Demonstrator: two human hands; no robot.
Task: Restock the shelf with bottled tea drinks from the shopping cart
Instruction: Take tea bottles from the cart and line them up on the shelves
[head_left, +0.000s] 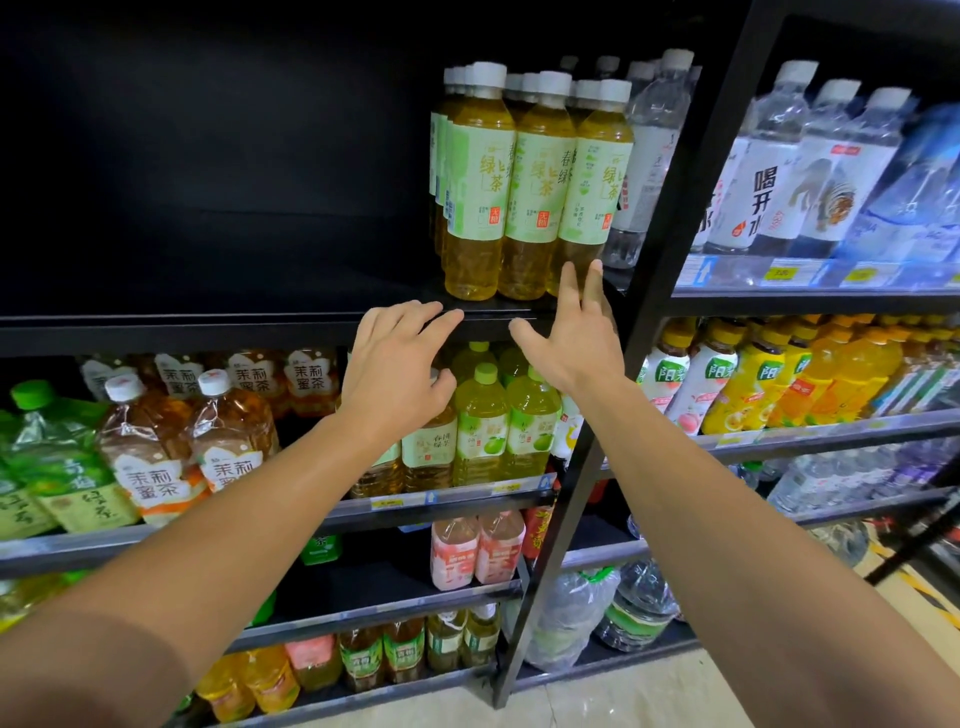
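both hands are up at the front edge of the top shelf (260, 332), and neither holds anything. the left hand (397, 364) hangs just below that edge with its fingers loosely spread and slightly bent, the tips near the edge's lip. the right hand (571, 338) is spread wide, thumb pointing left along the edge, two fingers reaching up in front of the base of the rightmost green tea bottle; whether they touch it cannot be told. the green tea bottles (530, 182) stand upright in a tight block at the right end of the top shelf, three across the front with more rows behind, their long axes vertical, right against the black upright post (670, 218). they lie up and slightly right of both hands, the right hand plainly nearer. to the left of the block the top shelf is dark and bare as far as can be seen, so that is likely where more stock belongs. the shopping cart is not in view, so the next bottles must come from somewhere below or behind; the hands would have to drop away from the shelf to fetch them. on the shelf below stand jasmine tea bottles (223, 447), and water bottles (789, 166) fill the bay to the right.
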